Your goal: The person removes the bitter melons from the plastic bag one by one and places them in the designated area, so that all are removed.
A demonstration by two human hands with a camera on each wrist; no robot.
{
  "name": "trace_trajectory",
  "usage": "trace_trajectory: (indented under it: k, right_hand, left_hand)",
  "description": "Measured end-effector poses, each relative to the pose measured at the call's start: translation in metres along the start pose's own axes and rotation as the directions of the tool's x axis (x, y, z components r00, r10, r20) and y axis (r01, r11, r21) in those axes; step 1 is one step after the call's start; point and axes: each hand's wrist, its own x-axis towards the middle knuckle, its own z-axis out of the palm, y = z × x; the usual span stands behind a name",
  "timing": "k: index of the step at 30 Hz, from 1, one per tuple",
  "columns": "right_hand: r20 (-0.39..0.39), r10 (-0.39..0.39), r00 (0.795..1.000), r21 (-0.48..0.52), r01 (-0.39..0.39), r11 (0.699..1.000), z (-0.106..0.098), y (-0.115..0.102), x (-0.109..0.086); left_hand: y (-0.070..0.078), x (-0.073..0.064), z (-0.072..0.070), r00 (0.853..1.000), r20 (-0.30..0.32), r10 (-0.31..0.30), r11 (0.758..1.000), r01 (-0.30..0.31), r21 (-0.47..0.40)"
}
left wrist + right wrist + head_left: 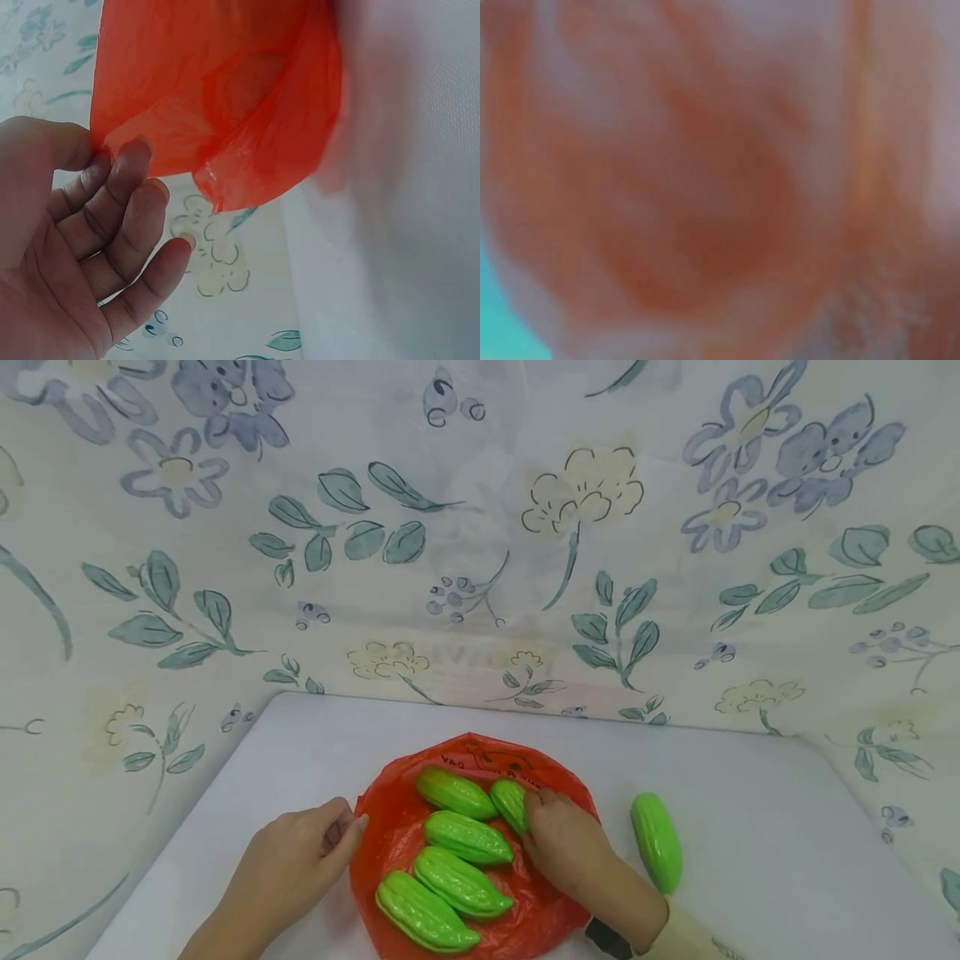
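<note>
A red plastic bag (390,839) lies spread wide on the table, its mouth facing up. My left hand (296,860) pinches the bag's left edge between thumb and fingers, and the left wrist view shows the film (195,82) there. Reaching in over the right side, my right hand (566,843) grips the end of a green bitter melon (509,802); its fingertips are partly hidden. Several more glossy bitter melons lie in the bag, among them the rear one (456,793) and the front one (426,912). The right wrist view is a reddish blur.
Another bitter melon (657,842) lies on the white table (765,827) to the right of the bag. A dark band (607,938) shows under my right wrist. Flower-patterned cloth (480,568) stands behind the table and along its sides.
</note>
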Motion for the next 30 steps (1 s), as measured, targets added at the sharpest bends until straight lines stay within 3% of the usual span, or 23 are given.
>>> trace_trajectory:
  k: [6,14,20,30]
  right_hand:
    - [0.008,0.017,1.0,0.002,-0.017,1.0,0.002,0.0,-0.003]
    - [-0.053,-0.007,0.999,0.052,0.01,0.999,-0.004,-0.001,-0.007]
    - [0.021,0.018,1.0,0.161,-0.021,0.987,-0.015,-0.004,-0.012]
    - [0.086,0.061,0.994,0.278,-0.083,0.957,-0.035,-0.004,-0.027]
  left_hand:
    - [-0.001,0.001,0.002,1.0,-0.007,0.003,1.0,-0.003,0.007]
    - [-0.002,0.0,0.002,0.999,-0.034,0.02,1.0,-0.02,0.006]
    - [-0.003,-0.001,0.002,0.996,-0.073,0.05,0.999,-0.049,0.005]
    - [-0.003,0.0,0.002,0.999,-0.035,0.021,1.0,-0.021,0.002]
